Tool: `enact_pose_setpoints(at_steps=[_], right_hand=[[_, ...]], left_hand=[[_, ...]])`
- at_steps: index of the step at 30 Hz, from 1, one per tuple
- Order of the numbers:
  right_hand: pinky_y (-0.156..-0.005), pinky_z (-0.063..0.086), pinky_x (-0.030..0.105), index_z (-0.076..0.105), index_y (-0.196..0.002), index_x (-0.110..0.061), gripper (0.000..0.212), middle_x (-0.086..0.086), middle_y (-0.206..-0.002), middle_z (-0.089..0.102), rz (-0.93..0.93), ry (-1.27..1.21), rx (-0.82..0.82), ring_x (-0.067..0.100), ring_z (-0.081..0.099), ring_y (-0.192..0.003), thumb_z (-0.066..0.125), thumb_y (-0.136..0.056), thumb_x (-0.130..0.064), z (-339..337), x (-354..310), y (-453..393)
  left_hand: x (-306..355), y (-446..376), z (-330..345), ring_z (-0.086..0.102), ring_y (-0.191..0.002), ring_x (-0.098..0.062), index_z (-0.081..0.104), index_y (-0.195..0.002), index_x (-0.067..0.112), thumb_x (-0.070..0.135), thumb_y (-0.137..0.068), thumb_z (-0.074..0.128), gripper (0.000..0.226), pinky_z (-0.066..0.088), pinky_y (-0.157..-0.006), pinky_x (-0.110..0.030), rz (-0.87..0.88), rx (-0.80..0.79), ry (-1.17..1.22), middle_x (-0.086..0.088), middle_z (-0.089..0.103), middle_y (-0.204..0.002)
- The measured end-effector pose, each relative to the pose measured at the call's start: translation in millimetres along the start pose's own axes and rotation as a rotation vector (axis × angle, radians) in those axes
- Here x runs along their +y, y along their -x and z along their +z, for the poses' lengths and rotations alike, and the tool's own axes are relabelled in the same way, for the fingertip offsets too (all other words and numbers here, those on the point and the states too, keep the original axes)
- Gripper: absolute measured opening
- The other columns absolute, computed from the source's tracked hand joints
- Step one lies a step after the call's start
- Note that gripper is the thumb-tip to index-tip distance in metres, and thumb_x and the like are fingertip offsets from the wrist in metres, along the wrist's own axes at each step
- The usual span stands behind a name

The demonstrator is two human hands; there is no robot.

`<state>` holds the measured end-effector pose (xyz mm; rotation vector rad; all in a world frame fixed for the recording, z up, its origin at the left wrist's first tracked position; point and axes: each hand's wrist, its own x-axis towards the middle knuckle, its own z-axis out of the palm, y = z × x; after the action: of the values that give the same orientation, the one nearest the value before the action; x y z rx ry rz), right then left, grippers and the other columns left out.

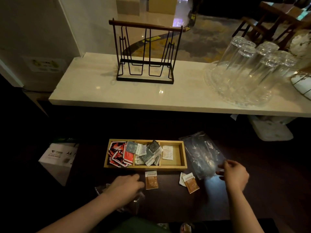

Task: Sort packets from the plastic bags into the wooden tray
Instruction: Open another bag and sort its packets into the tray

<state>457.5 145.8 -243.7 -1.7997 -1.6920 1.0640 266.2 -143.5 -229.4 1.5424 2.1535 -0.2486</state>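
At lower right of the frame, the right hand (234, 175) pinches the near edge of a clear plastic bag (202, 153) that lies just right of the wooden tray (184, 158). At lower centre, the left hand (125, 184) rests with fingers loosely extended beside a brown packet (151, 180), above a crumpled second bag (134, 201). Another brown-and-white packet pair (189, 182) lies near the tray's front. Red packets (118, 154) fill its left compartment, grey ones (148, 154) the middle, and a white packet (167, 152) the right.

Dim, murky foreground under a brighter marble counter (117, 91) with small glare spots; wide-angle bending at edges.
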Motion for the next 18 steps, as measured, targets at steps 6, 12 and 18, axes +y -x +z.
enact_pose_setpoints(at_steps=[6,12,18], right_hand=[[-0.072,0.057,0.043,0.065,-0.105,-0.015,0.028,0.006,-0.076,0.073,0.011,0.301,-0.019,0.023,0.07,-0.066,0.05,-0.093,-0.035,0,11,-7],[-0.076,0.047,0.046,0.054,-0.117,-0.011,0.029,0.019,-0.116,0.06,-0.257,0.432,0.078,0.043,0.061,-0.095,0.051,-0.093,-0.027,21,-16,14],[-0.079,0.051,0.03,0.047,-0.128,-0.023,0.041,0.0,-0.127,0.053,-1.007,0.514,-0.522,0.02,0.058,-0.107,0.058,-0.088,-0.025,132,-66,99]], left_hand=[[-12,4,-7,0.052,-0.102,-0.017,0.059,-0.107,0.022,0.03,-0.094,0.047,0.019,0.046,-0.076,-0.033,-0.05,0.109,0.066,0.002,0.053,-0.112],[-29,15,-21,0.05,-0.103,-0.01,0.064,-0.101,0.024,0.042,-0.092,0.05,0.024,0.039,-0.074,-0.025,-0.099,0.225,0.137,0.008,0.054,-0.106],[-31,21,-31,0.048,-0.09,-0.004,0.064,-0.097,0.027,0.042,-0.091,0.053,0.02,0.038,-0.071,-0.021,-0.118,0.248,0.186,0.011,0.055,-0.103]])
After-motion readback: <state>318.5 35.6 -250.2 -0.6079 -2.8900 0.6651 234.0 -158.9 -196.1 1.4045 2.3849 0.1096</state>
